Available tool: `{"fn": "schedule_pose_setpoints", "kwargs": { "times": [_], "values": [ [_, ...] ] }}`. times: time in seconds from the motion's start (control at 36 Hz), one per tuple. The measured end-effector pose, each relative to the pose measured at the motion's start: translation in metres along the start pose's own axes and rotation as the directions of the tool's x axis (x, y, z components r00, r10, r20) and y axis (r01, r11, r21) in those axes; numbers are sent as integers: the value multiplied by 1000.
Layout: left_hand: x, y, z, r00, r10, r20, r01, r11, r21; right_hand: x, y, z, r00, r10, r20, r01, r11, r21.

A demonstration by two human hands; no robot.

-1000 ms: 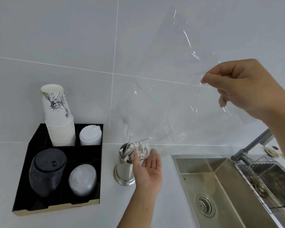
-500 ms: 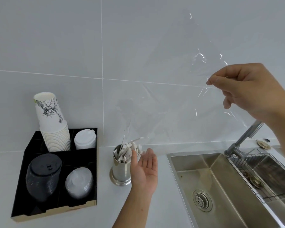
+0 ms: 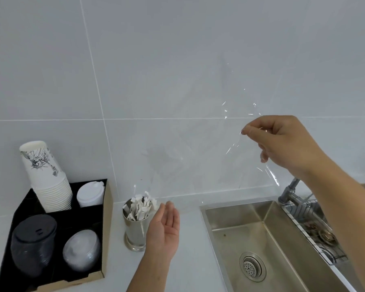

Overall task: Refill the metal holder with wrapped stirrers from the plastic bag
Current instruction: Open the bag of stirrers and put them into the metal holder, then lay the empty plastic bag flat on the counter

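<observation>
A shiny metal holder (image 3: 135,230) stands on the counter, packed with white wrapped stirrers (image 3: 140,207) that stick out of its top. My left hand (image 3: 163,230) is held flat and open, palm up, just right of the holder and touching its side. My right hand (image 3: 282,142) is raised in front of the wall tiles and pinches a corner of the clear plastic bag (image 3: 209,148). The bag hangs slanting down toward the holder, and I see nothing inside it.
A black organiser tray (image 3: 105,207) at the left holds a stack of paper cups (image 3: 49,182), white lids (image 3: 90,193), black lids (image 3: 33,243) and clear lids (image 3: 81,249). A steel sink (image 3: 255,239) with a grey tap (image 3: 291,192) lies to the right.
My right hand has lowered with the bag. My left hand stays open beside the holder. The view has shifted.
</observation>
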State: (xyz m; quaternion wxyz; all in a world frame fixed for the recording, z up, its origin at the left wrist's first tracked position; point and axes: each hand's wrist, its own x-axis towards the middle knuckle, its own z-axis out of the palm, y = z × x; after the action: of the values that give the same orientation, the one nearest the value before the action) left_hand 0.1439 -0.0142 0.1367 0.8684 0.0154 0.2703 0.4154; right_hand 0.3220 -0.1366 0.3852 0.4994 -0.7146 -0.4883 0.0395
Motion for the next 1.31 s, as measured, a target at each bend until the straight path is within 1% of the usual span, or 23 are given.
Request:
{"fn": "schedule_pose_setpoints", "kwargs": {
  "times": [0.11,0.14,0.25,0.31,0.47,0.64,0.75,0.86,0.97,1.08,1.19,1.31],
  "values": [
    [1,-3,0,999,36,-24,-36,999,-1,0,20,-4,1000,-19,13,20,1000,-3],
    [-1,-6,-3,996,78,-37,-78,997,-11,-1,27,-7,999,-19,34,19,1000,18],
    [-1,-8,-8,997,68,-33,-67,997,29,-4,39,-10,999,-6,36,5,1000,16],
    [-5,-13,-7,994,100,-35,-98,994,49,-4,47,-17,999,-1,44,0,999,38],
    [-14,-24,-19,994,106,-39,-97,978,183,-13,77,-28,999,25,47,-28,997,69],
    [-23,-29,-35,987,144,-71,-116,945,306,-30,109,-38,996,74,55,-79,991,107],
    [-31,-26,-47,983,153,-105,-107,928,356,-46,134,-36,983,173,59,-181,968,175],
    [-43,-23,-62,977,167,-133,-88,883,461,-64,163,-29,949,306,81,-316,915,250],
    [-55,-20,-83,960,183,-211,-34,827,561,-84,187,-18,926,359,116,-377,885,274],
    [-68,-17,-105,945,183,-271,24,787,617,-106,216,-2,900,413,138,-435,875,215],
    [-81,-10,-130,932,177,-315,64,777,626,-133,240,18,845,503,178,-530,832,163],
    [-94,1,-155,915,159,-370,123,764,633,-163,248,39,799,562,212,-588,804,84]
  ]
}}
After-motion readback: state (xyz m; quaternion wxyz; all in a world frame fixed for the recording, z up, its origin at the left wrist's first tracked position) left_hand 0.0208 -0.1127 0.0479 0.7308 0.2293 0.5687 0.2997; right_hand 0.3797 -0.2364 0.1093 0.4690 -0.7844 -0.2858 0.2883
